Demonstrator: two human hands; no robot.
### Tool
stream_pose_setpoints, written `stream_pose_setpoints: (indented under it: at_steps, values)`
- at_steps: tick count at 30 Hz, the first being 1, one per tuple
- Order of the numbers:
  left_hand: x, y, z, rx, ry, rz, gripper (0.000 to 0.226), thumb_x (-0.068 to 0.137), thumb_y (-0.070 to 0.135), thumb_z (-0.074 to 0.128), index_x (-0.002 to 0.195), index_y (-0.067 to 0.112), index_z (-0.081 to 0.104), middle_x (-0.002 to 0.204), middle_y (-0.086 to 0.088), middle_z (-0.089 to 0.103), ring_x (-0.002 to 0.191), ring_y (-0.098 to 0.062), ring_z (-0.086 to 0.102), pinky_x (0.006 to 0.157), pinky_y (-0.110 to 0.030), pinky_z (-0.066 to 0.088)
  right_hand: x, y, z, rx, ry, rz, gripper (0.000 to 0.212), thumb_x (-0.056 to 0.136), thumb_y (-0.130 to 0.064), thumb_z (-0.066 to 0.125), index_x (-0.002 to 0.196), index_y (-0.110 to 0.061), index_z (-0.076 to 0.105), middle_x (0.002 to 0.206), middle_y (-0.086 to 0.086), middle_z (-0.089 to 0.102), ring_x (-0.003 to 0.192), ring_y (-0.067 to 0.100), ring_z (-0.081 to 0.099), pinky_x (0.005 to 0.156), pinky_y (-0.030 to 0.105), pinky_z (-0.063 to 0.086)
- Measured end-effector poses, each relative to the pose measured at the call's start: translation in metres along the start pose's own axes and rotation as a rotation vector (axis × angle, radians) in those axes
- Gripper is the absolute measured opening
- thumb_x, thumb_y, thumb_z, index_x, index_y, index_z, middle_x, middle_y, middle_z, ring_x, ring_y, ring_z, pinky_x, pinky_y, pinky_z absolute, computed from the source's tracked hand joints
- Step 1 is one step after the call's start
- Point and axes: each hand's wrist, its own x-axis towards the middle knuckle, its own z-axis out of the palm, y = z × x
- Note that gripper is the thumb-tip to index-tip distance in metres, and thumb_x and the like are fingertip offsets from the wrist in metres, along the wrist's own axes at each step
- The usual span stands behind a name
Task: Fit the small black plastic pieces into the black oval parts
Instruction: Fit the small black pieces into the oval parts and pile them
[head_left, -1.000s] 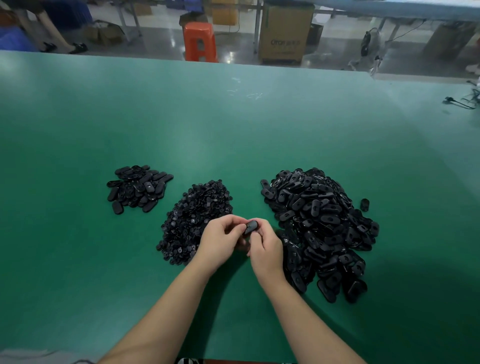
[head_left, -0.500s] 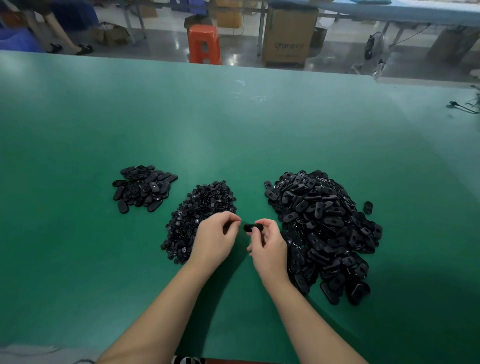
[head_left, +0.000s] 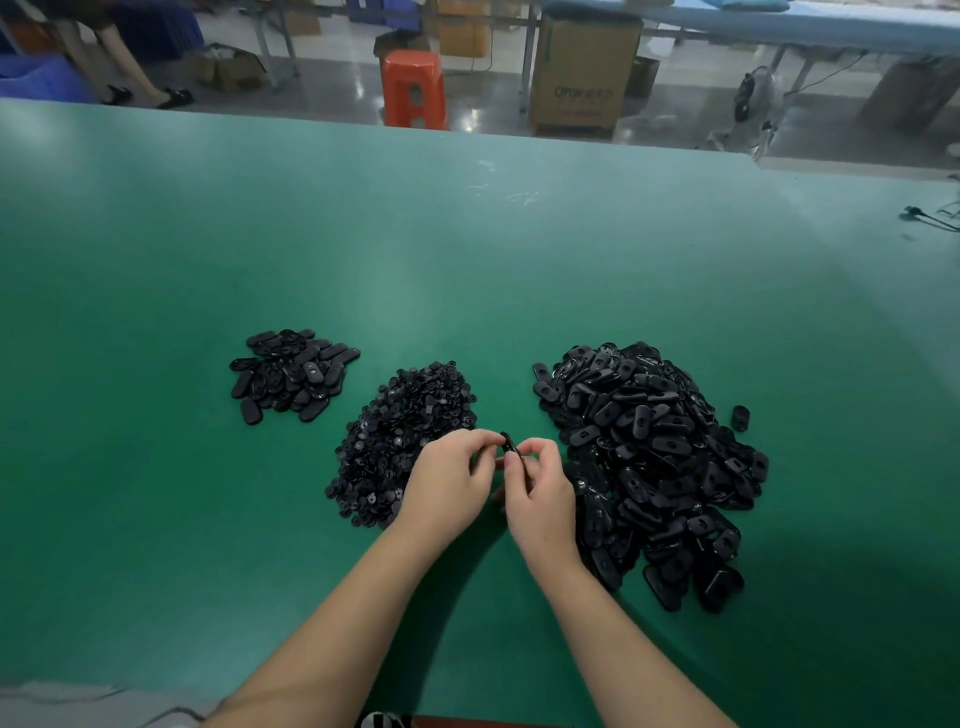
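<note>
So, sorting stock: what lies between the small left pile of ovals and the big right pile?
The heap of small pieces, seen in the head view.

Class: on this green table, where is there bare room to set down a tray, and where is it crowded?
Bare: the green table beyond all three piles, and left of the small oval pile. Crowded: around both hands, between the small-piece pile and the big oval pile.

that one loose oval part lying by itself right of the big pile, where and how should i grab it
Pinch the lone oval part across its narrow width, on the two long edges, coming straight down from above. It lies flat on the green table, clear of the big pile, so both long sides look open for fingertips, and the right hand is likely nearer.
</note>
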Motion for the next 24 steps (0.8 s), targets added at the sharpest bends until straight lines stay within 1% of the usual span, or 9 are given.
stream_pose_setpoints:
  at_steps: [2, 4, 6, 8, 12, 15, 19, 22, 24]
  values:
    - [0.001, 0.001, 0.003, -0.016, 0.023, -0.105, 0.024, 0.101, 0.017, 0.056, 0.116, 0.016, 0.075, 0.103, 0.003, 0.076, 0.081, -0.005, 0.062, 0.076, -0.014, 0.045, 0.0, 0.0, 0.0, 0.018, 0.01, 0.001, 0.012, 0.102, -0.018, 0.055, 0.099, -0.026, 0.047, 0.086, -0.008, 0.076, 0.069, 0.015, 0.069, 0.071, 0.043, 0.053]
    - [0.001, 0.002, 0.005, -0.036, 0.004, -0.139, 0.026, 0.101, 0.017, 0.055, 0.118, 0.015, 0.074, 0.106, 0.003, 0.076, 0.083, -0.005, 0.062, 0.078, -0.016, 0.046, 0.001, 0.001, 0.0, 0.006, 0.022, -0.013, 0.016, 0.102, -0.018, 0.056, 0.096, -0.028, 0.045, 0.086, -0.008, 0.072, 0.067, 0.006, 0.064, 0.068, 0.038, 0.05]
    - [0.0, 0.004, 0.004, -0.076, -0.01, -0.113, 0.027, 0.101, 0.015, 0.055, 0.12, 0.018, 0.074, 0.108, 0.005, 0.073, 0.086, -0.005, 0.062, 0.082, -0.019, 0.049, 0.001, 0.002, -0.001, -0.03, 0.012, -0.032, 0.016, 0.101, -0.022, 0.058, 0.091, -0.028, 0.047, 0.075, -0.009, 0.064, 0.063, 0.005, 0.056, 0.062, 0.034, 0.044]
    - [-0.001, 0.007, 0.003, -0.115, -0.027, -0.07, 0.029, 0.099, 0.01, 0.055, 0.117, 0.021, 0.075, 0.108, 0.007, 0.071, 0.091, -0.005, 0.061, 0.086, -0.022, 0.05, 0.001, 0.003, -0.001, -0.044, -0.01, -0.05, 0.017, 0.101, -0.025, 0.06, 0.086, -0.027, 0.051, 0.07, -0.009, 0.063, 0.062, 0.006, 0.056, 0.058, 0.029, 0.042]
    - [-0.002, 0.008, 0.0, -0.102, -0.064, -0.003, 0.033, 0.095, 0.004, 0.054, 0.11, 0.023, 0.076, 0.105, 0.008, 0.068, 0.094, -0.005, 0.062, 0.088, -0.024, 0.051, 0.001, 0.002, -0.002, 0.009, -0.003, -0.018, 0.007, 0.099, -0.022, 0.064, 0.095, -0.025, 0.06, 0.079, -0.008, 0.072, 0.073, 0.009, 0.067, 0.066, 0.032, 0.053]
    - [-0.003, 0.004, -0.001, -0.076, -0.082, 0.03, 0.034, 0.096, 0.004, 0.054, 0.115, 0.022, 0.076, 0.107, 0.007, 0.067, 0.092, -0.005, 0.063, 0.086, -0.025, 0.052, 0.001, 0.003, -0.001, 0.003, 0.006, -0.028, 0.016, 0.099, -0.018, 0.063, 0.099, -0.033, 0.056, 0.077, -0.011, 0.073, 0.068, 0.007, 0.067, 0.065, 0.029, 0.053]
    - [0.003, -0.011, -0.011, 0.148, 0.02, -0.047, 0.023, 0.098, 0.021, 0.058, 0.115, 0.026, 0.073, 0.107, 0.008, 0.067, 0.09, -0.012, 0.063, 0.081, -0.034, 0.054, 0.002, 0.005, 0.001, 0.021, -0.015, -0.02, 0.009, 0.103, -0.02, 0.057, 0.099, -0.028, 0.058, 0.085, -0.012, 0.076, 0.06, 0.009, 0.068, 0.066, 0.041, 0.059]
    - [0.009, -0.03, -0.027, 0.336, 0.134, -0.165, 0.016, 0.097, 0.031, 0.061, 0.107, 0.028, 0.073, 0.101, 0.009, 0.063, 0.084, -0.015, 0.063, 0.07, -0.031, 0.052, 0.001, 0.005, 0.002, 0.014, -0.021, -0.005, 0.012, 0.105, -0.025, 0.052, 0.096, -0.032, 0.057, 0.085, -0.011, 0.076, 0.06, 0.009, 0.068, 0.067, 0.044, 0.06]
    - [0.013, -0.042, -0.035, 0.4, 0.162, -0.244, 0.016, 0.097, 0.035, 0.062, 0.106, 0.027, 0.073, 0.1, 0.008, 0.061, 0.078, -0.015, 0.059, 0.063, -0.029, 0.045, 0.001, 0.004, 0.002, -0.003, -0.03, -0.007, 0.015, 0.106, -0.029, 0.049, 0.095, -0.037, 0.056, 0.086, -0.011, 0.075, 0.061, 0.008, 0.068, 0.067, 0.044, 0.061]
